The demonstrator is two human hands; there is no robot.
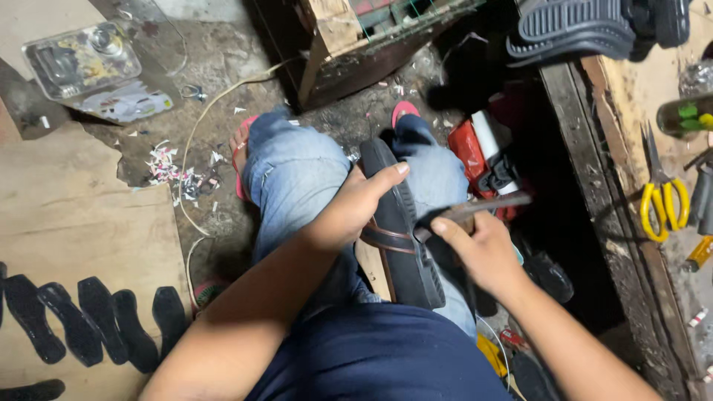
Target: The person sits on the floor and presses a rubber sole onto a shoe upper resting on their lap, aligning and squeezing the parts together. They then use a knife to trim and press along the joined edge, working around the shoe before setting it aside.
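Fingers of the left hand (356,204) wrap the black sandal (397,230), bracing it edge-up on the lap, so the right hand (483,249), curled around a hammer-like tool (475,209), can work its sole edge.

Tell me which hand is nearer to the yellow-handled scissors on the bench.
Right. The right hand, holding a tool against the sandal, sits closer to the yellow-handled scissors off to its right; the left hand grips the sandal's far side, farther away.
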